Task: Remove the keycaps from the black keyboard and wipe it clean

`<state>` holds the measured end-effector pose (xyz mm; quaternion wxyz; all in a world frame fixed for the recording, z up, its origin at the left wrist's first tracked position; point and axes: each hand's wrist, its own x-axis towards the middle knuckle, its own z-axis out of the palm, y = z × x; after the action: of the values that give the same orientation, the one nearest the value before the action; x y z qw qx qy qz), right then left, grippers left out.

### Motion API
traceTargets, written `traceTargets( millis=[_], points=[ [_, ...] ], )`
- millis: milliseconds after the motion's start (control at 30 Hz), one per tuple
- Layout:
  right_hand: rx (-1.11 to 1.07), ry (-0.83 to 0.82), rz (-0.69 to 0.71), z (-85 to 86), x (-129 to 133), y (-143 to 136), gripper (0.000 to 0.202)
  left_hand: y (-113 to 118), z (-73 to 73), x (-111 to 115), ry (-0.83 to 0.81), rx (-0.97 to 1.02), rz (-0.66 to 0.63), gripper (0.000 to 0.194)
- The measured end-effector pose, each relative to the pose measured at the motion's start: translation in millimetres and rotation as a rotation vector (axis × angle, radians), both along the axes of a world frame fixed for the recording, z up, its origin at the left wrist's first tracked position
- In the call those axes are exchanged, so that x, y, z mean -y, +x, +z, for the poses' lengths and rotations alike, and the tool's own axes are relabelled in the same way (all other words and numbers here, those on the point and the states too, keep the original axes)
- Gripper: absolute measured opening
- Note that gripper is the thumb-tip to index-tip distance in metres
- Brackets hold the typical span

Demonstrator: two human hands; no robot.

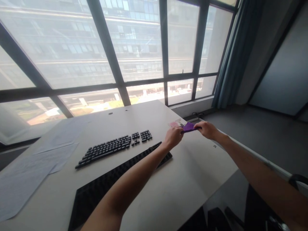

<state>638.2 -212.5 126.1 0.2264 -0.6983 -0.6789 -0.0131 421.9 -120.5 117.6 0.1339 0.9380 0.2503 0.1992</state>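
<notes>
A small purple cloth (189,127) is stretched between my two hands above the far right part of the white desk. My left hand (173,136) grips its left edge, fingers closed. On the opposite edge, my right hand (207,129) pinches the cloth. Just behind my left hand lies a clear packet with a pink pattern (173,124). Beneath my left forearm sits a black keyboard base (106,184), partly covered by the arm. Loose black keycaps (108,147) are laid out beyond it in keyboard order.
Large paper sheets (26,179) cover the left side of the white desk (154,112). Two tiny dark pieces (214,146) lie near its right edge. Windows rise behind the desk, a blue curtain (233,64) hangs at right, and part of a black chair shows at lower right.
</notes>
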Motion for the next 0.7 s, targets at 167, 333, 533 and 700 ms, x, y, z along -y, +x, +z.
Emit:
traceTargets(
  millis=[167, 333, 533, 700],
  points=[
    [0.066, -0.172, -0.078, -54.0, 23.9, 3.9, 0.036, 15.6, -54.0, 45.0, -0.029, -0.111, -0.091, 0.031],
    [0.046, -0.107, -0.070, -88.4, 22.1, -23.5, 0.043, 29.4, -88.5, 59.5, 0.003, -0.198, 0.048, 0.044],
    [0.066, -0.138, -0.093, -126.0, 8.7, -29.4, 0.047, 45.0, -104.3, 43.9, -0.044, -0.260, 0.081, 0.060],
    [0.104, -0.173, -0.177, -135.3, -0.4, 0.6, 0.049, 68.5, -110.6, 29.8, -0.074, -0.245, 0.059, 0.061]
  ],
)
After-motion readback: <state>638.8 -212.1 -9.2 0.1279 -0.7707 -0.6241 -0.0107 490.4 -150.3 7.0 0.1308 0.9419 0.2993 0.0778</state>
